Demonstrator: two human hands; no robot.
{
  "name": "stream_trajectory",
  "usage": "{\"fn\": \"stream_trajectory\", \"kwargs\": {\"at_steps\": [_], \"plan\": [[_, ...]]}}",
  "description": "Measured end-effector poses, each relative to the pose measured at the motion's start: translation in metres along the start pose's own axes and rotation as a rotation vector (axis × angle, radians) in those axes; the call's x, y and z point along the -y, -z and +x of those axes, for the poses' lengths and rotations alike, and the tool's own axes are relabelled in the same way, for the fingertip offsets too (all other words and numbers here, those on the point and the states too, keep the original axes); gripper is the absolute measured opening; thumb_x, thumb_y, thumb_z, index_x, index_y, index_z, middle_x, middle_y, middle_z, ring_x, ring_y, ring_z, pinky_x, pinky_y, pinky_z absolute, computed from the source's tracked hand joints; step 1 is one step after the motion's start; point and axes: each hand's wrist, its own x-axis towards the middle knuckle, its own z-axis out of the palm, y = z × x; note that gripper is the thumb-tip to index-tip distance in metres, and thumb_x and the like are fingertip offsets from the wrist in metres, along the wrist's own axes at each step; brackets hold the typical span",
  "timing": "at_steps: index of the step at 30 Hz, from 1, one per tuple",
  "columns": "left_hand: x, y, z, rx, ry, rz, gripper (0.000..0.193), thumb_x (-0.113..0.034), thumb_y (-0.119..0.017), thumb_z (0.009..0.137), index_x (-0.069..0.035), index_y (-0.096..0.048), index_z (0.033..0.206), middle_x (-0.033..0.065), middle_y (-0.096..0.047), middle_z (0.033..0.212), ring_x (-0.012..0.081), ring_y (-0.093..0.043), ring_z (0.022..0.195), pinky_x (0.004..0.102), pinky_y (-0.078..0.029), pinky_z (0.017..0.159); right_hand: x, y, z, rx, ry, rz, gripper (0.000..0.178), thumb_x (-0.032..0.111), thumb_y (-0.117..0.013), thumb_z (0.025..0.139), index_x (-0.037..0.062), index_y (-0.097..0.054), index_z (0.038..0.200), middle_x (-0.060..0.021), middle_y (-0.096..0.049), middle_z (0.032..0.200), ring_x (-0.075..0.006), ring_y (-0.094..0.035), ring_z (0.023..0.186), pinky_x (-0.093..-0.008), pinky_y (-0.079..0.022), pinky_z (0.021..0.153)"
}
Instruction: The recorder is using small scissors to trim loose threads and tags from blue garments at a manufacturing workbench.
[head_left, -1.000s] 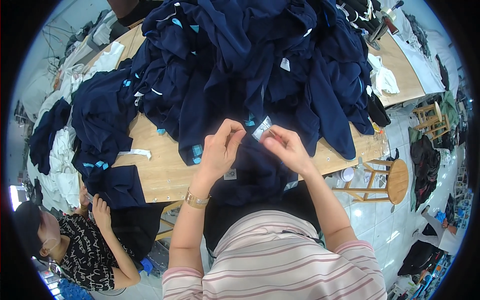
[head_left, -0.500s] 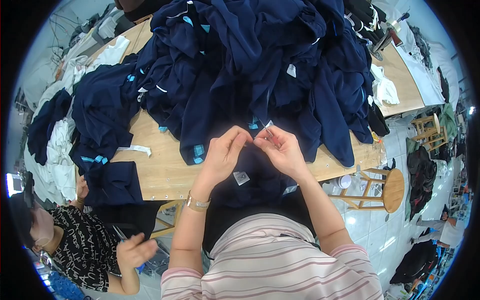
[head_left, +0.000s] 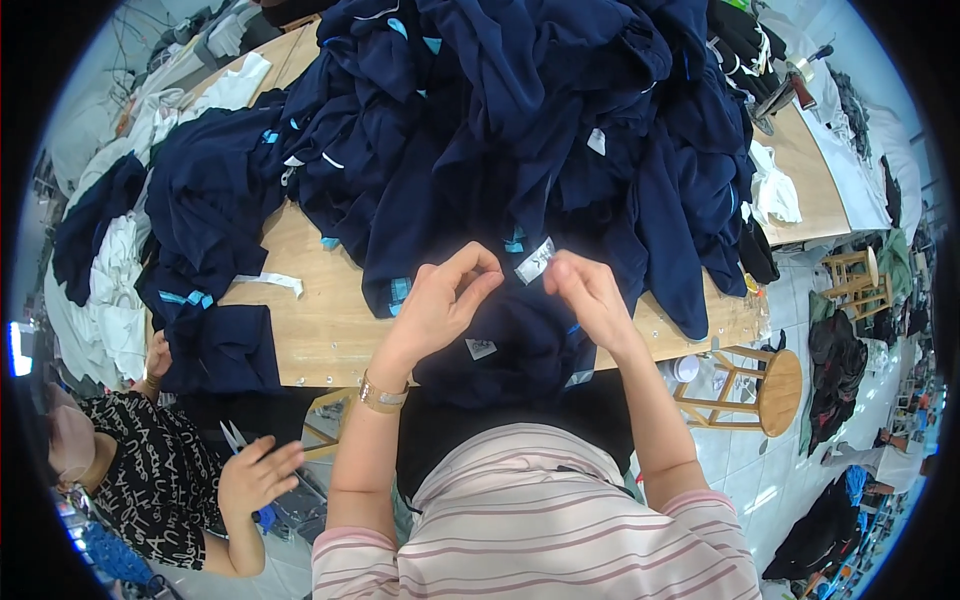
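Over the front of the table, my left hand [head_left: 450, 300] is closed, its thumb and forefinger brought together; whatever may be between them is too small to make out. My right hand [head_left: 595, 302] is also closed, slightly apart from the left. A white printed label [head_left: 535, 261] lies right beside its fingertips; I cannot tell whether they grip it. No blade shows at the right hand now. Below both hands, a navy garment [head_left: 515, 345] hangs over the table edge, with another small white label [head_left: 481, 348] on it.
A large heap of navy garments [head_left: 500, 90] covers the wooden table [head_left: 325, 335]. At left, a co-worker's hand [head_left: 262, 478] is next to scissors [head_left: 233, 438]. A wooden stool [head_left: 778, 392] stands at right. White cloth [head_left: 774, 188] lies on the far right table.
My hands have moved slightly apart. The small snips seen at my right hand no longer show, and the white label beside it is more exposed. The co-worker's hand has shifted up a little.
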Motion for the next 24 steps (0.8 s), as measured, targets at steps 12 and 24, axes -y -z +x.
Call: {"fn": "stream_trajectory", "kwargs": {"at_steps": [12,24], "plan": [[0.004,-0.003,-0.002,-0.043,-0.083,0.036,0.013,-0.013,-0.058,0.090,-0.002,-0.052,0.089,0.0078,-0.057,0.066,0.0154,-0.050,0.052,0.0256,-0.035,0.050,0.016,-0.004,-0.002,0.149,0.194,-0.884,0.042,0.039,-0.052,0.089,0.0037,-0.059,0.068,-0.0111,-0.057,0.059,-0.0256,-0.055,0.053,-0.0338,-0.039,0.051],[0.008,-0.005,0.006,-0.058,-0.115,0.033,0.012,-0.012,-0.058,0.090,-0.001,-0.051,0.090,0.0133,-0.059,0.068,0.0259,-0.056,0.054,0.0291,-0.039,0.051,0.018,-0.001,0.005,0.147,0.291,-0.898,0.048,0.047,-0.052,0.088,0.0053,-0.058,0.065,-0.0096,-0.058,0.057,-0.0249,-0.057,0.050,-0.0328,-0.040,0.047]]}}
